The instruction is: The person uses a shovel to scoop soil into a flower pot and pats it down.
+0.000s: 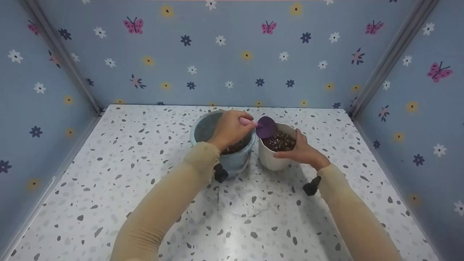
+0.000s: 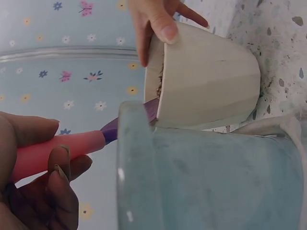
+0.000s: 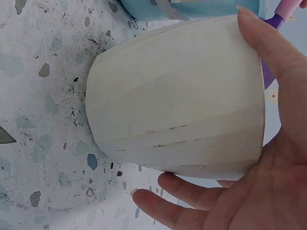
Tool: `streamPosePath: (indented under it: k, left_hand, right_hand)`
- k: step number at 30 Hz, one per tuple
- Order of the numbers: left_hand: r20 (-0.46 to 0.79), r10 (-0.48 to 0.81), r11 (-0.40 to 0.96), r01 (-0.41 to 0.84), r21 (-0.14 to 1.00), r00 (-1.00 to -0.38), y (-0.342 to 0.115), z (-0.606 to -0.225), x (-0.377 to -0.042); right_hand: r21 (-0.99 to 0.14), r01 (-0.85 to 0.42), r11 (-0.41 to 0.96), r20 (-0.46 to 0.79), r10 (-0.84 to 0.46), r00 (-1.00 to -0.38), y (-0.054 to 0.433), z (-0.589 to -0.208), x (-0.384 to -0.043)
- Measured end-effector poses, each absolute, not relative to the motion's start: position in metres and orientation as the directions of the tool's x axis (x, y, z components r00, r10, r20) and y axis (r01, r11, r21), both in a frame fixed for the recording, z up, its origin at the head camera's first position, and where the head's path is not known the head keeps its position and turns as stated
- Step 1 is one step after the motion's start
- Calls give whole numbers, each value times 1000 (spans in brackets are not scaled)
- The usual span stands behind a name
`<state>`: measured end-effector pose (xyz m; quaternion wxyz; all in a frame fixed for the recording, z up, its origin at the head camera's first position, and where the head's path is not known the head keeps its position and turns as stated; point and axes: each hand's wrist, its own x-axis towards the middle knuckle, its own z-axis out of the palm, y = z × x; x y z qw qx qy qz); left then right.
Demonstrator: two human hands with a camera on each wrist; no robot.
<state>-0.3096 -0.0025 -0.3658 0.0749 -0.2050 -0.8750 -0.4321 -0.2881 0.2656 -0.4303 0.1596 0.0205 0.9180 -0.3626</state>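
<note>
My left hand (image 1: 232, 127) grips the pink handle of a small trowel (image 2: 62, 151) and passes over the light-blue bucket (image 1: 195, 136). The trowel's purple blade (image 1: 266, 127) is at the left rim of a white faceted pot (image 1: 273, 159), above the dark speckled soil (image 1: 281, 141) inside it. With thumb and fingers spread around the pot's right side, my right hand (image 1: 302, 150) holds it at the rim; the thumb lies on the outer wall in the right wrist view. More dark soil (image 1: 235, 146) shows in the bucket, partly hidden by my left hand.
Bucket and pot stand side by side on a white speckled tabletop (image 1: 232, 224). Blue panels (image 1: 232, 65) with flowers and butterflies enclose the back and both sides. Dark soil specks (image 3: 79, 91) lie near the pot's base. A grey bucket handle (image 2: 273, 125) hangs beside the pot.
</note>
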Motion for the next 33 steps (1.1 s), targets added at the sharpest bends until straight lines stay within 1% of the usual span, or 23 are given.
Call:
streamPosePath:
  k: [7,15,21,26,33]
  left_hand:
    - [311,343,580,460,672,-886,6,-364,-304]
    - [284,402,554,478,682,-871,7,-366,-295]
    - [333,388,519,502,691,-859,5,-366,-297]
    - [346,378,479,501,721,-859,1,-364,-298]
    - [347,311,480,461,746,-885,-15,-355,-298]
  right_hand:
    - [-643,161,748,-315,-66,-947,266,-429,-291]
    - [-656,154,739,-306,-74,-949,265,-430,-291]
    - [-652,158,741,-309,-69,-948,266,-430,-291]
    - [-661,149,736,-305,-81,-949,266,-430,-290]
    - [-663,146,734,-307,-89,-947,268,-429,-289]
